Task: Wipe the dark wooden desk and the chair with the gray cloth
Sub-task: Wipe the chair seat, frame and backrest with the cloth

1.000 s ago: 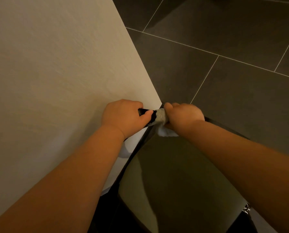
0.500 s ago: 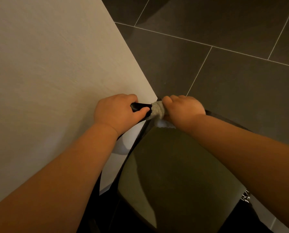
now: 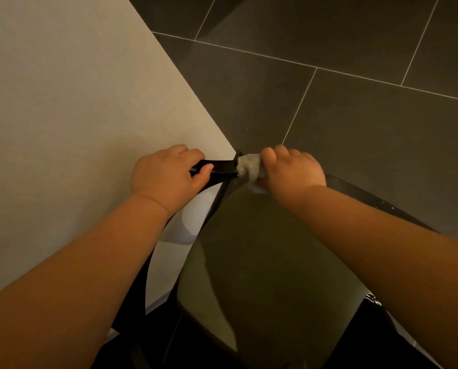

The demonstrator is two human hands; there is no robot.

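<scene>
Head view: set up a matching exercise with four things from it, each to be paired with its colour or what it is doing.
Things:
1. left hand
2. right hand
3. chair seat
4. floor

Descriptions:
a. dark gray tiles with pale joints
b. grips the black chair rail
c. olive green, between the two forearms
d. holds the bunched gray cloth

Pairs: 1-b, 2-d, 3-c, 4-a

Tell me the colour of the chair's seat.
The chair seat is a dull olive green, best seen in the head view.
</scene>
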